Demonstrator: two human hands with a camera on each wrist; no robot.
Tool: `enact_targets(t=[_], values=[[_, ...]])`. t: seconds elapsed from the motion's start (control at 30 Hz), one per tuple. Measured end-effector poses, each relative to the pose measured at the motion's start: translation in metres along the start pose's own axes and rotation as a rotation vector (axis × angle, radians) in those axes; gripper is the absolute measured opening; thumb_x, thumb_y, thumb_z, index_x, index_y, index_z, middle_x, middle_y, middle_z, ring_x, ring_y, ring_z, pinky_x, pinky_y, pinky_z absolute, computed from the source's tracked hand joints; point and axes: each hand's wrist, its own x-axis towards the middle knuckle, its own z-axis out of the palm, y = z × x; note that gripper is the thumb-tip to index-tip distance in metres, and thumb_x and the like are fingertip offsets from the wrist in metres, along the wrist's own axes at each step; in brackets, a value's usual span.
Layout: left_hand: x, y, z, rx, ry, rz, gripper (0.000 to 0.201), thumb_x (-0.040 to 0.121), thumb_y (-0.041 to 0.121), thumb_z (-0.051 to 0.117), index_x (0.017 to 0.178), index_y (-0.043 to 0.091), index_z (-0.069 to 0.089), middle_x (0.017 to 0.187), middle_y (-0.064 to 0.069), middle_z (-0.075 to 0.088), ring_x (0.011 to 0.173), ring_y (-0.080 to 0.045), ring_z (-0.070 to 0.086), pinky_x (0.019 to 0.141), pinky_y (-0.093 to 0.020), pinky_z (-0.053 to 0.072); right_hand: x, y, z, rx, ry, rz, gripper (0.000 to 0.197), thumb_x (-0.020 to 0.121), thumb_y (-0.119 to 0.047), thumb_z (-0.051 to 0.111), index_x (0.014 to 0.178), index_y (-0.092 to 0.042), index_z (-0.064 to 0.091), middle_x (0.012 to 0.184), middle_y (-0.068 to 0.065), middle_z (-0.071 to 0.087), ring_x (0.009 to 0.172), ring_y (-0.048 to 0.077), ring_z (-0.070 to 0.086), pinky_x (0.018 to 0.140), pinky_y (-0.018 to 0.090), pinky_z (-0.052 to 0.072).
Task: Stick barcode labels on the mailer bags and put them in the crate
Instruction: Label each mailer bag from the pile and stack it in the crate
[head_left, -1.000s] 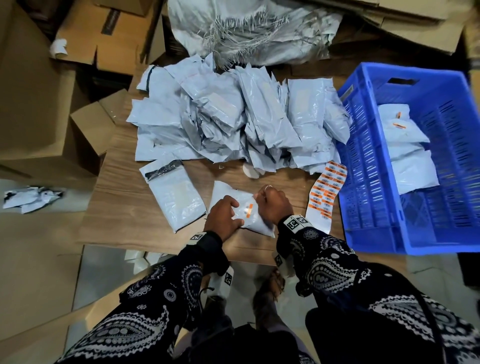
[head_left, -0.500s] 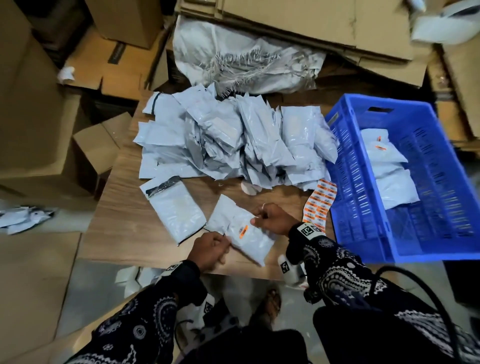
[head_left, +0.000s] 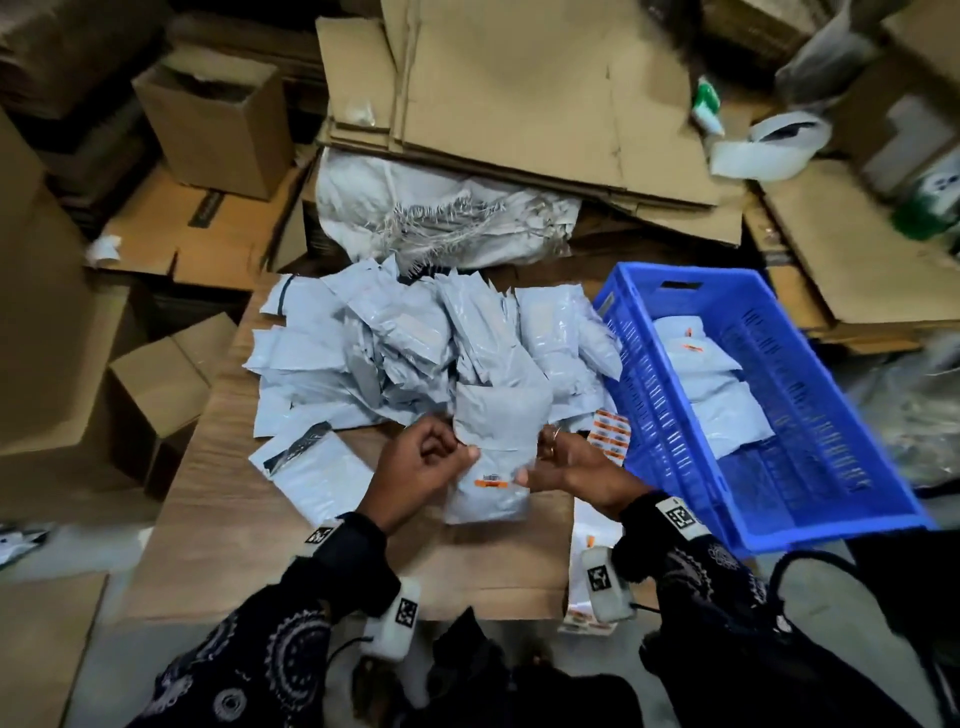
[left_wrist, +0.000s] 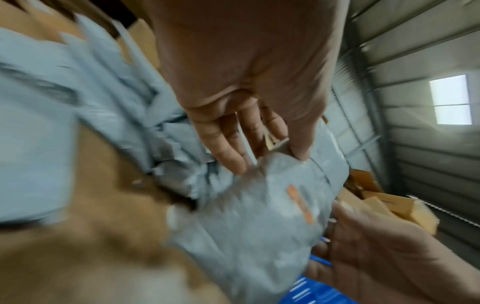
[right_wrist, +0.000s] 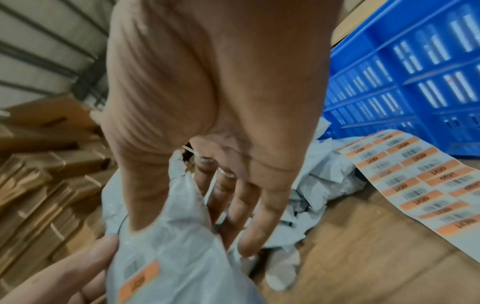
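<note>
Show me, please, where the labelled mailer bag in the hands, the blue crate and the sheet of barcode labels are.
labelled mailer bag (head_left: 491, 441): head view, on its grey front above the sticker.
blue crate (head_left: 675, 457): head view, on its near slotted side wall.
sheet of barcode labels (right_wrist: 415, 179): right wrist view, on the middle rows of orange stickers.

A wood-grain tabletop (head_left: 223, 525) fills the middle of the head view. A heap of grey mailer bags (head_left: 415, 343) covers its far half, spreading from the left edge across to the right. One more bag (head_left: 317, 467) with a dark strip along its top lies flat by itself on the left part, just below the heap. A sheet of orange barcode labels (head_left: 608, 434) lies at the right, between the heap and the blue crate (head_left: 810, 499); the sheet hangs over the near right edge. The crate stands at the tabletop's right side, with several labelled bags (head_left: 711, 384) inside.
</note>
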Motion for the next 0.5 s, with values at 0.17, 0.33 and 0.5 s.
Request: enact_targets(t=[0.17,0.33,0.5], values=[[0.03,0.046,0.039,0.021,-0.008,0.153,0.016,0.089,0.018,0.077,0.098,0.015,0.063,0.092,-0.003,0.073,0.09,-0.018,0.071,0.077,-0.033,0.056,-0.023,-0.023,-0.022,0.251,0.236,-0.177,0.037,0.095,-0.006,0.065,0.131,-0.002,0.06,0.128,0.017,0.068,0.122,0.035,0.063,0.103,0.048,0.051],[0.051,0.074,0.09,0.079,0.03,0.227,0.025,0.092,0.028,0.073,0.114,0.019,0.065,0.114,0.006,0.072,0.106,-0.016,0.069,0.082,-0.041,0.058,-0.055,-0.044,-0.093,0.443,0.442,-0.303,0.026,0.096,-0.011,0.065,0.12,-0.002,0.065,0.125,0.017,0.069,0.116,0.032,0.066,0.095,0.043,0.055],[0.052,0.083,0.13,0.119,-0.002,0.158,0.021,0.092,0.03,0.069,0.112,0.022,0.068,0.109,0.006,0.073,0.093,-0.02,0.074,0.067,-0.042,0.063,-0.076,-0.025,-0.21,0.57,0.76,-0.22,0.026,0.092,-0.03,0.073,0.107,-0.014,0.059,0.103,0.009,0.069,0.094,0.022,0.064,0.076,0.036,0.055]])
